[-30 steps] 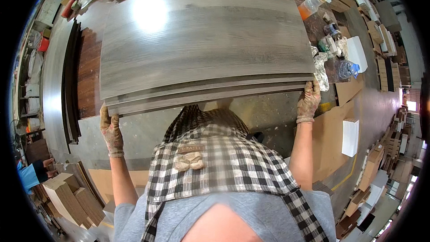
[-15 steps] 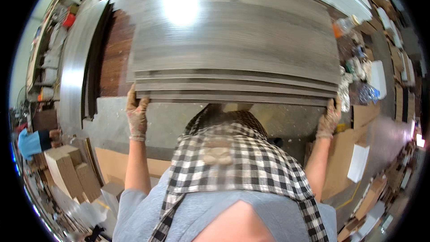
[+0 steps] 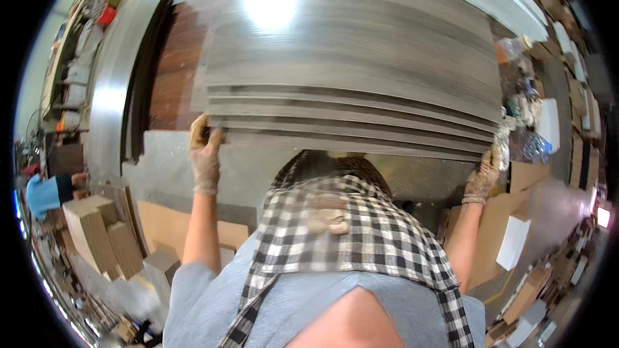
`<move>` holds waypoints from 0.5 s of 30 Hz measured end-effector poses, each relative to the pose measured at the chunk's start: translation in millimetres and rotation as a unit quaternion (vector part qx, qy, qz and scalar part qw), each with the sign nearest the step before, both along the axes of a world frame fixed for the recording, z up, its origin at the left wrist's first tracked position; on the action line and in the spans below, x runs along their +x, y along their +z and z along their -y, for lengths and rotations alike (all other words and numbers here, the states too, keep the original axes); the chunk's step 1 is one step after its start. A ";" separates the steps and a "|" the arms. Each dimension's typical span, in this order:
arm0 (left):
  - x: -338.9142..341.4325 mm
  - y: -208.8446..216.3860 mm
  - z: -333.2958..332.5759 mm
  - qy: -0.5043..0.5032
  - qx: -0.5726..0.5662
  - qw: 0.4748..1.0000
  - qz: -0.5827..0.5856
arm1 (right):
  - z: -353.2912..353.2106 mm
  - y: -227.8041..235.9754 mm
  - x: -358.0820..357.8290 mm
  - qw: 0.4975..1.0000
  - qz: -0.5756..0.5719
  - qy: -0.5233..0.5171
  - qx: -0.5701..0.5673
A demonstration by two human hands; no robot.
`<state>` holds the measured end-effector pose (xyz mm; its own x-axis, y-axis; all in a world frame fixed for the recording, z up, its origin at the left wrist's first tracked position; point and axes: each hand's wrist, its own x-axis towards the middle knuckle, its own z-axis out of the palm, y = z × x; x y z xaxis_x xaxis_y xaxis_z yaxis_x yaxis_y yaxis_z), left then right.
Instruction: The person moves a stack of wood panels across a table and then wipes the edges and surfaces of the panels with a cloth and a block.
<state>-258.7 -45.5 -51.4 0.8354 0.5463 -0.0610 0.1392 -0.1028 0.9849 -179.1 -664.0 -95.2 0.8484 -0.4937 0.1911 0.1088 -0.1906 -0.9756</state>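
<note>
gloved hands (image 3: 206, 161) (image 3: 482, 177) grasping grey boards (image 3: 361, 38) at either end (stacked in steps), checked apron (image 3: 367, 232)

Work Area: Surroundings

Floor (image 3: 419, 183): grey, with a yellow line (image 3: 500, 289) at lower right. Wall (image 3: 42, 77): pale, at far left, beside loaded shelving (image 3: 72, 74). Tabletop (image 3: 173, 67): reddish-brown, exposed left of centre. Light: small bright patch (image 3: 603, 217), right edge.

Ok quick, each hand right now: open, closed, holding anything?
Left hand: at the near left corner of the grey boards; whether gripping cannot be told.
Right hand: at their near right corner; whether gripping cannot be told.
</note>
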 end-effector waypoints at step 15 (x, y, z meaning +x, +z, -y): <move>-19.1 -34.7 -27.9 -0.050 0.109 0.993 0.003 | -40.3 11.8 1.8 0.997 -0.010 -0.058 0.044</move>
